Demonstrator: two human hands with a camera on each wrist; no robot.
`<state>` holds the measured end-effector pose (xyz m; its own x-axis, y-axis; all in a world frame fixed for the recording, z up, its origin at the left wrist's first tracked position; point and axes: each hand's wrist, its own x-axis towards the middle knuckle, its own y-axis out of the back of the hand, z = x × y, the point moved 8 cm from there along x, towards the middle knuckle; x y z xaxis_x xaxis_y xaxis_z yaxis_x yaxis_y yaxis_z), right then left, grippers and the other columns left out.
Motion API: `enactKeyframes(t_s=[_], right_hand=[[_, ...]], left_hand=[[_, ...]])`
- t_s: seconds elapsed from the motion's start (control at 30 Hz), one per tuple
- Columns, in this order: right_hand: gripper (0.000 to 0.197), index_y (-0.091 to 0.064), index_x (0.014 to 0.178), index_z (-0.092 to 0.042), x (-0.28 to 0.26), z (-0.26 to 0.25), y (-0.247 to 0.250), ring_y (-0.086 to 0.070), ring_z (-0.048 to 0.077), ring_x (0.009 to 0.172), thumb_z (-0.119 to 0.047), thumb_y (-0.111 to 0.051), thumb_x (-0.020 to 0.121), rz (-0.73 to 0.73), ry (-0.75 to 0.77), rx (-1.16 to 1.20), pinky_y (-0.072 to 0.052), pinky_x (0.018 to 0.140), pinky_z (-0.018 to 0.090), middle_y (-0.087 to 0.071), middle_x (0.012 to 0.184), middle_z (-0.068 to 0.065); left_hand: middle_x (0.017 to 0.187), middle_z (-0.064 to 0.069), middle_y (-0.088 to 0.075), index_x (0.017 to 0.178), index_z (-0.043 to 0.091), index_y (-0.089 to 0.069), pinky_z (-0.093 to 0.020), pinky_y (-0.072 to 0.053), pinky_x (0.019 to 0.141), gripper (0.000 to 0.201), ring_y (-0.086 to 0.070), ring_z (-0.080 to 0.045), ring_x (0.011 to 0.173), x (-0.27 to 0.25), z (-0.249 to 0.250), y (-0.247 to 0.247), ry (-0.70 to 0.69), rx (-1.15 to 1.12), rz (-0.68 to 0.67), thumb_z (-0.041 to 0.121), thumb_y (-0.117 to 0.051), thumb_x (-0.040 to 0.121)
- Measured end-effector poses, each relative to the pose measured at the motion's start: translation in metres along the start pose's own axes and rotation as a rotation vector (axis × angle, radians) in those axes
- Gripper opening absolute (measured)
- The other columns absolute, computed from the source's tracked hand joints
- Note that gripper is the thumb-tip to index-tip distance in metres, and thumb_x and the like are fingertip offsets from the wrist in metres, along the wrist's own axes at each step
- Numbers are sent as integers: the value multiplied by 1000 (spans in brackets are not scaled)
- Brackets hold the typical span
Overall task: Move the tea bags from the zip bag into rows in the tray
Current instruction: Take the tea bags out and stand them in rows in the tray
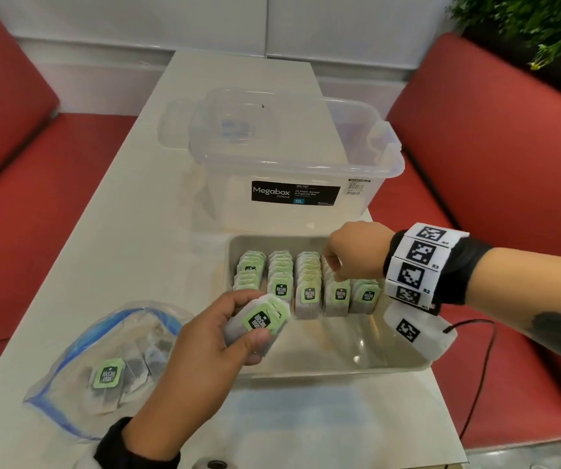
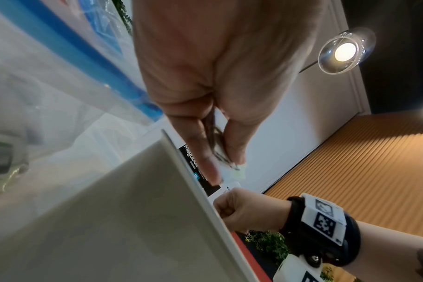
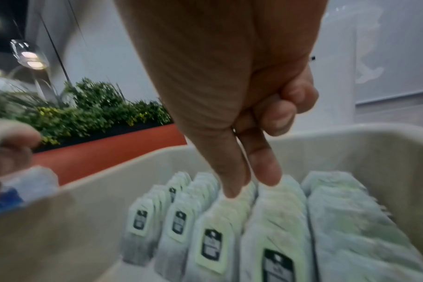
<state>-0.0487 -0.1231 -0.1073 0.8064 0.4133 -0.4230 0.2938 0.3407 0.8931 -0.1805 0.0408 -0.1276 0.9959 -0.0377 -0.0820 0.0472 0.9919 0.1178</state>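
Observation:
A grey tray (image 1: 340, 368) holds several rows of green-tagged tea bags (image 1: 307, 286) standing on edge. My right hand (image 1: 331, 265) hovers over the right-hand rows. In the right wrist view its thumb and forefinger (image 3: 251, 185) point down and touch the tops of the bags (image 3: 273, 219), with the other fingers curled. My left hand (image 1: 245, 319) grips a small stack of tea bags (image 1: 269, 316) at the tray's front left corner. The same stack (image 2: 238, 169) shows pinched in the left wrist view. A clear zip bag (image 1: 79, 350) with a blue seal lies at the front left with more tea bags (image 1: 108, 374) inside.
A clear Megabox storage box (image 1: 292, 164) stands just behind the tray, with its lid (image 1: 184, 123) further back. Red bench seats (image 1: 492, 147) flank the white table on both sides. A black cable (image 1: 485, 360) runs off the right wrist over the table's right edge.

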Motion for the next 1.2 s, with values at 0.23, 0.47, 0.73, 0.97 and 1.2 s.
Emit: enactKeyframes(t_s=[0.23, 0.47, 0.73, 0.97, 1.2], right_hand=[[22, -67, 92, -22, -45, -46, 48, -58, 1, 66, -42, -57, 90, 113, 232, 517, -45, 66, 19, -67, 74, -9], [9, -68, 89, -21, -66, -60, 60, -54, -4, 48, -24, -71, 82, 176, 260, 632, -45, 60, 14, -68, 74, -4], [11, -71, 96, -21, -71, -43, 74, -53, 4, 71, -20, -64, 87, 251, 205, 433, -36, 61, 12, -70, 88, -5], [12, -70, 97, -24, -79, -61, 80, -53, 8, 71, -25, -65, 86, 289, 251, 408, -39, 69, 23, -68, 83, -5], [50, -52, 118, -24, -94, -51, 84, -53, 1, 62, -20, -71, 73, 361, 166, 526, -45, 62, 20, -64, 77, -8]], left_hand=[[96, -1, -67, 98, 20, -59, -24, -56, 58, 28, -66, -11, 77, 6, 4, 3, 18, -144, 89, -3, -64, 81], [90, -3, -67, 93, 15, -60, -23, -56, 58, 20, -67, -8, 72, 3, 13, -5, -17, -205, 91, -1, -64, 81], [100, -4, -69, 92, 23, -65, -26, -57, 60, 26, -69, -25, 86, 2, 14, -3, -49, -149, 52, -1, -66, 81], [122, 22, -51, 101, 37, -67, -21, -54, 59, 49, -70, -13, 86, -6, 38, -31, -101, -103, -165, -7, -63, 81], [122, 15, -53, 109, 28, -64, -23, -56, 58, 48, -71, -20, 82, -5, 37, -22, -86, -199, -135, -9, -61, 80]])
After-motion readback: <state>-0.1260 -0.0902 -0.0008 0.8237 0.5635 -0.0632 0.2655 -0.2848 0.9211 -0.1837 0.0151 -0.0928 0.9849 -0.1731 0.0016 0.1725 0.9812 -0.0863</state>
